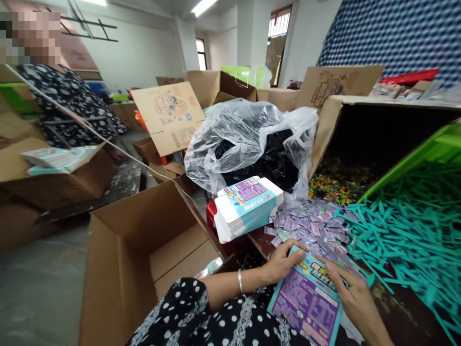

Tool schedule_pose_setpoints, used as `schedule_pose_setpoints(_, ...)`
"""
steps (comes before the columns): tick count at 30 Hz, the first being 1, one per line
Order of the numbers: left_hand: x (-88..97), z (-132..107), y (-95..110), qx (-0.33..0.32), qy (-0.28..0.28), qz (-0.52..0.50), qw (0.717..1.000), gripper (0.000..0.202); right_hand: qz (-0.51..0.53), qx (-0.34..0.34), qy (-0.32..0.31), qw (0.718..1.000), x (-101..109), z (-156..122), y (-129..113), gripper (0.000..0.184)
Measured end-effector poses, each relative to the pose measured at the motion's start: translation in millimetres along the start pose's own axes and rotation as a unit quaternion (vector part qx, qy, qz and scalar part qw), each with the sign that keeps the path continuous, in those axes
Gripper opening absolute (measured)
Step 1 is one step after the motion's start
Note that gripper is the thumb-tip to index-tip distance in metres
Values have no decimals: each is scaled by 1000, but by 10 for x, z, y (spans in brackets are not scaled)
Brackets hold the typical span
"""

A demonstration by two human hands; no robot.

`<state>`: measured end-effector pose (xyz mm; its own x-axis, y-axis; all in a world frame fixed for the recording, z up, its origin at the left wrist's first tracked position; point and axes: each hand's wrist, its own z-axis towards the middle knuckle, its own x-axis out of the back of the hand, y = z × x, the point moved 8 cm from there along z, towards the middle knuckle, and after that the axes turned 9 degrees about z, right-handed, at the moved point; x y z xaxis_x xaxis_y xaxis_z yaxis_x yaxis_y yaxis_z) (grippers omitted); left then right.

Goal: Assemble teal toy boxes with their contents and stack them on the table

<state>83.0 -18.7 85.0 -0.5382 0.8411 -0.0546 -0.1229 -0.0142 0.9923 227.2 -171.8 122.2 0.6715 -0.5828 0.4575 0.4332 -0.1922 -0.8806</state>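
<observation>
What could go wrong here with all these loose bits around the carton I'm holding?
Your right hand, on the carton, is close to the loose turquoise plastic pieces and could knock some away. They meet the small purple packets, so the piles might mix. The carton stack beside the open cardboard box could topple if bumped.

Purple-teal box point(305, 300) with illegible small print
</observation>
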Motion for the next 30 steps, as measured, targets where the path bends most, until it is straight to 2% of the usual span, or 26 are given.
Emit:
schedule_pose_setpoints(6, 43, 142, -204, -6, 8, 43, 999, 87, 45, -60, -25, 997, -92, 192, 195, 72)
schedule_pose_setpoints(9, 166, 252, -273, -25, 19, 95, 995, 88, 89, -79, -50, 992, -136, 356, 342, 75)
schedule_pose_setpoints(11, 277, 296, -313, -40, 39, 140, 989, 81, 120, -84, -50, 988, -128, 459, 495, 73)
schedule_pose_setpoints(15, 385, 311, -473, -29, 61, 229, 971, 54, 180, -119, 10, 976, -31, 584, 910, 66)
schedule_pose_setpoints(19, 334, 277, -622, 6, 54, 298, 953, 42, 193, -168, 89, 963, 54, 542, 1187, 66)
schedule_pose_setpoints(21, 291, 259, -626, 13, 46, 320, 946, 37, 204, -179, 103, 957, 47, 492, 1225, 67)
schedule_pose_setpoints(23, 270, 254, -579, 16, 46, 333, 942, 30, 229, -177, 80, 954, -22, 467, 1225, 65)
schedule_pose_setpoints(27, 305, 267, -353, 17, 68, 321, 945, 15, 237, -144, 37, 960, -145, 497, 1108, 58)
schedule_pose_setpoints(29, 335, 242, -201, 23, 78, 288, 954, 19, 217, -129, 58, 966, -124, 474, 938, 60)
schedule_pose_setpoints(30, 350, 220, -127, 29, 81, 264, 961, 25, 205, -120, 91, 967, -73, 436, 820, 64)
